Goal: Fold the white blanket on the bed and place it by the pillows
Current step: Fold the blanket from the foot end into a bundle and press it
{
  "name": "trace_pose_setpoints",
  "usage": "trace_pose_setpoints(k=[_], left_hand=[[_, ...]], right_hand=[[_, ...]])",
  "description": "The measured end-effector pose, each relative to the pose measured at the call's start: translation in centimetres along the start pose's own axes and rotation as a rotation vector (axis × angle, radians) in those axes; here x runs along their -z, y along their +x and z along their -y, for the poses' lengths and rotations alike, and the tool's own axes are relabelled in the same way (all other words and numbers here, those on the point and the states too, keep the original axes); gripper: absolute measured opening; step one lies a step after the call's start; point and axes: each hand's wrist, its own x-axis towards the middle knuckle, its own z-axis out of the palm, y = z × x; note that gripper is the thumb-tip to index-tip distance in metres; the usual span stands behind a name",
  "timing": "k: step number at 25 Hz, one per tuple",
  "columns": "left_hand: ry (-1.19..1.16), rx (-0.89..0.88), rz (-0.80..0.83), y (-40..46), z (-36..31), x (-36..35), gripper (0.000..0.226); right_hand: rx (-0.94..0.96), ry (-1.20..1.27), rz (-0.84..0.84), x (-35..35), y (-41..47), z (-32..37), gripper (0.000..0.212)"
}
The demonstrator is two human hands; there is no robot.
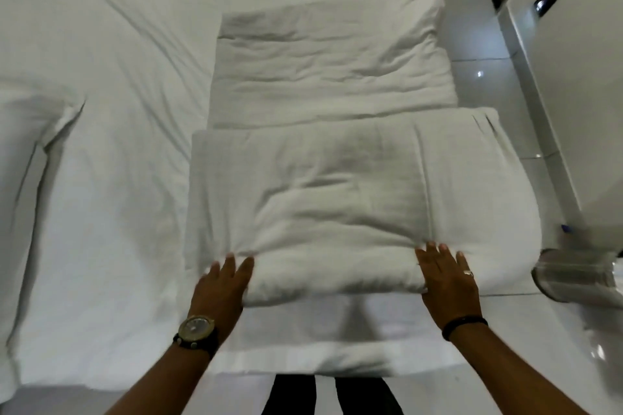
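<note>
The white blanket [354, 199] lies on the bed as a long folded strip, its near half doubled back into a thick pad. The far half [330, 71] stretches away toward the top of the view. My left hand [220, 286] rests flat against the pad's near left corner, fingers spread, a watch on the wrist. My right hand [448, 283] lies flat on the pad's near right edge, fingers apart, with a ring and a dark wristband. Neither hand grips the cloth. No pillows are in view.
The bed's white sheet [101, 145] spreads wrinkled to the left. A glossy white floor [478, 84] runs along the bed's right side. A white cabinet or door [580, 94] stands at the right, with a clear glass object [573, 276] beside the blanket.
</note>
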Motion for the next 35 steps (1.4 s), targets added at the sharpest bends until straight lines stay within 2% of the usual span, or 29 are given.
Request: trace_pose_setpoints(k=[2,3,6,7,9,11,13,14,17,19,21,22,23,24,26,27,28,31,32,33,35], left_hand=[[-0.007,-0.008,0.068,-4.0,-0.2,-2.0,0.092],[-0.004,-0.011,0.094,-5.4,0.0,-2.8,0.093],[-0.022,-0.031,0.132,-6.8,0.7,-3.8,0.076],[-0.030,-0.062,0.096,-6.7,0.8,-3.8,0.072],[-0.026,-0.169,-0.025,-4.8,0.2,-3.3,0.082],[-0.046,-0.275,-0.131,-0.6,-2.3,-2.1,0.084],[-0.041,-0.322,-0.203,4.9,-5.1,-0.9,0.080],[-0.023,-0.305,-0.205,7.6,-5.5,-0.2,0.081],[0.023,-0.102,-0.172,13.6,-1.3,-0.3,0.093],[0.056,-0.031,-0.167,14.7,2.2,-1.2,0.096],[0.074,-0.036,-0.135,14.7,2.7,-1.6,0.096],[0.058,-0.026,-0.128,14.7,2.2,-1.6,0.095],[0.034,-0.010,-0.129,14.7,1.5,-1.7,0.095],[0.009,0.007,-0.139,14.9,1.0,-1.7,0.095],[-0.021,0.017,-0.168,16.1,0.8,-1.3,0.093],[-0.026,0.015,-0.159,16.8,1.2,-0.8,0.093],[-0.021,0.022,-0.127,17.4,1.6,-0.2,0.093],[0.003,0.100,-0.060,15.4,2.1,-0.5,0.100],[-0.008,0.104,-0.049,13.5,1.4,-1.4,0.100],[-0.053,0.090,-0.048,11.3,0.0,-2.4,0.100],[-0.157,0.028,-0.041,6.5,-3.0,-4.4,0.101]], right_hand=[[-0.025,0.004,0.018,-0.4,-4.7,0.4,0.079],[-0.040,-0.004,0.054,-0.5,-6.5,1.1,0.081],[-0.099,-0.021,0.277,0.5,-8.4,3.4,0.080],[-0.122,-0.007,0.361,1.1,-8.1,3.9,0.076],[-0.050,0.123,0.273,1.7,-6.1,5.3,0.066],[0.120,0.246,0.029,1.7,-2.2,8.2,0.055],[0.279,0.204,-0.076,1.9,3.6,10.3,0.055],[0.280,0.143,-0.074,1.7,6.7,9.4,0.057],[-0.055,-0.069,0.086,0.9,12.0,-0.5,0.088],[-0.261,-0.132,0.108,0.0,11.9,-7.1,0.089],[-0.496,-0.032,0.086,0.0,11.7,-8.7,0.093],[-0.575,0.011,0.056,0.5,12.1,-7.3,0.097],[-0.571,0.037,0.024,0.6,12.9,-5.4,0.098],[-0.476,0.063,-0.002,0.8,13.7,-3.4,0.094],[-0.112,-0.011,-0.004,0.6,15.3,-1.2,0.082],[-0.032,-0.069,0.008,0.8,16.1,-1.6,0.080],[-0.108,-0.079,0.035,1.1,16.4,-3.2,0.081],[-0.755,0.116,-0.009,1.6,14.1,-9.6,0.109],[-0.805,0.137,-0.010,1.9,11.9,-9.6,0.110],[-0.737,0.099,-0.048,1.8,9.6,-8.3,0.103],[-0.341,0.140,-0.132,0.2,4.5,-2.5,0.088]])
